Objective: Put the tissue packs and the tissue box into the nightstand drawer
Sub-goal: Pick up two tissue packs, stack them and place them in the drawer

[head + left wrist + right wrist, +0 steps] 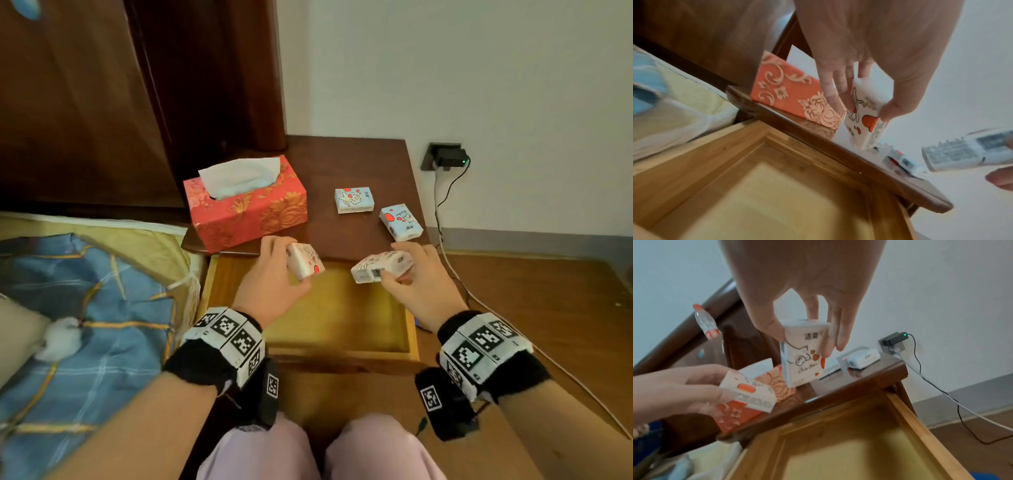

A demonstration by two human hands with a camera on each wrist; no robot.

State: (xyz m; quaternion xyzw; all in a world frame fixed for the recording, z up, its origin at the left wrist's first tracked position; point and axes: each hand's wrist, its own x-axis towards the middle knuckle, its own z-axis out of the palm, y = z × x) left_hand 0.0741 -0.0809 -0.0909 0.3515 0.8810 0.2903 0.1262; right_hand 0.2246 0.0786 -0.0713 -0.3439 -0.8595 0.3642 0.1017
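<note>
Beneath both hands, an open pale wooden drawer (342,308) waited as the left hand (274,274) and right hand (421,281) each pinched a small white heart-printed tissue pack, one in the left (305,262) and one in the right (380,265), ready to drop in.

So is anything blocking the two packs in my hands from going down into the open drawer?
Nothing visible. The left hand and right hand each hold a tissue pack above the open drawer, whose visible floor is bare.

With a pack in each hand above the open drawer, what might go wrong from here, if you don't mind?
1. The left hand pinches its pack only at the edges; that grip may slip.
2. The tissue box overhangs the nightstand edge and could be knocked off.
3. The blue pack sits near the corner.
</note>
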